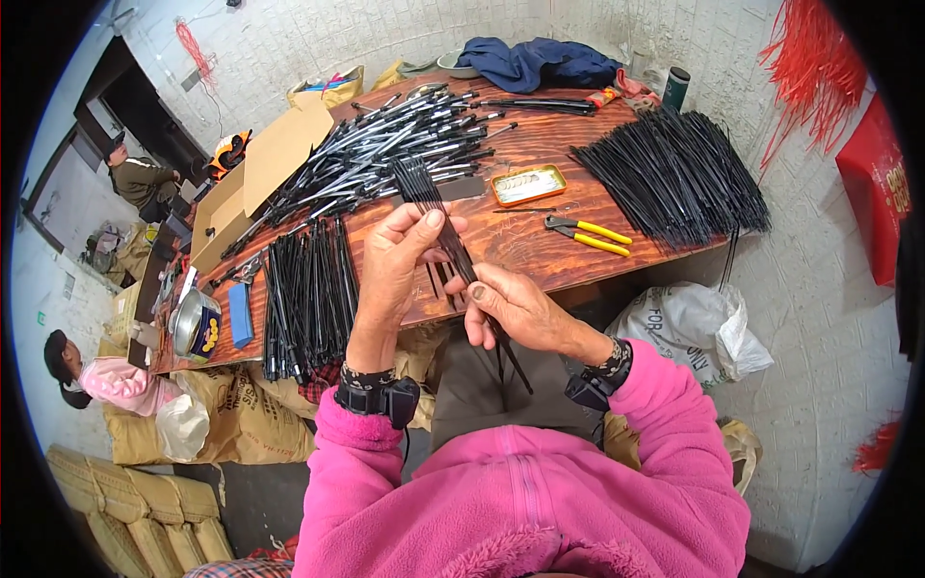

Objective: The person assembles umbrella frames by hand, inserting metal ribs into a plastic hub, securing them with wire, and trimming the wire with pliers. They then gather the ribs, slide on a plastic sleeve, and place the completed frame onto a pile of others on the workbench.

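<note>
A fanned bundle of thin black rods is held up over the table's near edge. My left hand is closed around its upper part, thumb pressed on top. Lower down, my right hand pinches the same rods, whose ends poke out below toward my lap. Beside my left hand lies a neat stack of black rods. Beyond it spreads a large heap of black-and-silver rods. Yellow-handled pliers and a shallow yellow-rimmed tin rest past my right hand.
More thin black rods cover the table's right side. At the left stand an open cardboard box, a metal can and a blue block. A white sack sits below the right edge. Two people are off to the left.
</note>
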Motion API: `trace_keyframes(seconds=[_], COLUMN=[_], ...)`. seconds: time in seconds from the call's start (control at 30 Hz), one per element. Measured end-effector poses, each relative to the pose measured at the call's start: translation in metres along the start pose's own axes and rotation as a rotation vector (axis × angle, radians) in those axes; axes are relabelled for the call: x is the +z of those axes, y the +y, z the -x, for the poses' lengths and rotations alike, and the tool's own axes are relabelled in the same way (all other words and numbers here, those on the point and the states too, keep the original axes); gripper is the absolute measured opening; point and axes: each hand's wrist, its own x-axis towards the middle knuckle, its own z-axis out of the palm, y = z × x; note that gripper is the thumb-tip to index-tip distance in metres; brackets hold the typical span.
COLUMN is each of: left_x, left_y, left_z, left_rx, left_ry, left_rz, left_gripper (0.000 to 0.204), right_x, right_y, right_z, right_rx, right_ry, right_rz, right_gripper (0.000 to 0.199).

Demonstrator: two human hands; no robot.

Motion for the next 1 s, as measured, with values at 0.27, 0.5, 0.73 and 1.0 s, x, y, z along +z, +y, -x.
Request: trace_keyframes(seconds=[0.27, 0.5, 0.73, 1.0], left_x=[0.000, -0.002, -0.001, -0.003], left_y=[0.003, 0.000, -0.004, -0.008], left_z=[0.000, 0.004, 0.006, 0.007], left_rx=[0.000, -0.028, -0.028, -0.011], left_ry=[-0.011, 0.021, 0.050, 0.044], left_rz=[-0.038, -0.021, 0.024, 0.045], left_gripper=[0.024, 0.024, 0.023, 0.022], right_x=[0.000, 0.006, 0.003, -0.002], right_y=[-0.006, -0.008, -0.012, 0.002], right_z=[-0.008, -0.012, -0.013, -0.016], right_rx=[-0.029, -0.118, -0.176, -0.328], right_ry=[0.078, 0.227, 0.297, 0.390], right_rz=[0.077, 0.244, 0.382, 0.509], right_gripper=[0.033, 0.026, 0.025, 0.023])
